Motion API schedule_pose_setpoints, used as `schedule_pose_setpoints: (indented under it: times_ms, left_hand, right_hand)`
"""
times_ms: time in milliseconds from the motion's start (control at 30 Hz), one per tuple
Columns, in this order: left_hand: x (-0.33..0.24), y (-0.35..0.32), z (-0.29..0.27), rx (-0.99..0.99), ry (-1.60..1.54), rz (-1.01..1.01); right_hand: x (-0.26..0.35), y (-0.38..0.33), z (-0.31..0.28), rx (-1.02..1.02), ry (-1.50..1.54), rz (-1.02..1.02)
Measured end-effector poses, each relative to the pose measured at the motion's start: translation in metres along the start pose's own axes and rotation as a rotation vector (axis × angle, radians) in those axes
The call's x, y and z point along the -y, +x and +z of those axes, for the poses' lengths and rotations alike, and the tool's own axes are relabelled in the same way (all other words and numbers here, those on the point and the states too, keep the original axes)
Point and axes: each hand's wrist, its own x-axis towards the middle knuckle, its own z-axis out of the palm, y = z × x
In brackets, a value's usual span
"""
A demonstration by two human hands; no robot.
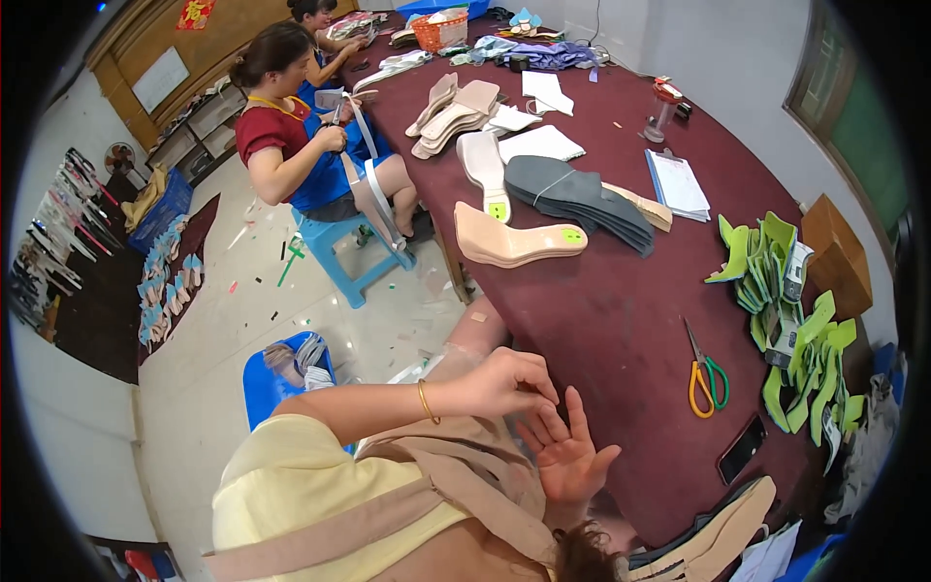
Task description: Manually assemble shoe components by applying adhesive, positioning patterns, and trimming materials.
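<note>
Left hand (pixel 497 384) is holding fingers curled, pinch unclear | right hand (pixel 566 460) is lying spread nearby | scissors (pixel 701 360) are resting on table (pixel 611 325)

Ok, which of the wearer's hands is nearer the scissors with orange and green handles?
Right. The right hand is left of the scissors, palm up; the left hand is farther left, beyond the right one.

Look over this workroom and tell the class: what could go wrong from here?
The scissors lie uncovered on the maroon table, so the right hand might get nicked if it reached there. Scraps litter the floor, so someone could slip. The heaped green pieces overlap loosely and might slide.
</note>
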Motion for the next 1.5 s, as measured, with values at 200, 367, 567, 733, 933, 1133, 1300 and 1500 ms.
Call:
schedule_pose_setpoints:
  times_ms: [200, 367, 567, 733, 933, 1133, 1300, 1500]
  left_hand:
    - [0.016, -0.009, -0.006, -0.098, 0.016, -0.090]
    - [0.043, -0.015, -0.015, -0.291, -0.195, -0.253]
    - [0.053, -0.020, -0.009, -0.178, -0.432, -0.444]
    - [0.051, -0.009, 0.017, -0.021, -0.402, -0.275]
    - [0.049, 0.005, 0.029, -0.081, -0.594, -0.414]
    - [0.051, 0.019, 0.021, -0.082, -0.540, -0.449]
    - [0.061, 0.030, 0.018, -0.144, -0.539, -0.264]
    - [0.066, 0.033, 0.017, -0.139, -0.469, -0.229]
  right_hand:
    - [-0.005, 0.006, -0.002, -0.009, -0.067, 0.076]
    - [-0.002, 0.007, -0.013, 0.041, -0.257, 0.114]
    - [-0.008, 0.021, -0.034, -0.226, -0.437, -0.001]
    - [-0.015, 0.035, -0.042, -0.425, -0.397, 0.032]
    - [-0.006, 0.053, -0.046, -0.537, -0.342, 0.035]
    - [-0.001, 0.067, -0.054, -0.433, -0.377, -0.019]
    - [0.000, 0.074, -0.062, -0.324, -0.523, -0.096]
    - [0.001, 0.082, -0.065, -0.334, -0.479, -0.097]
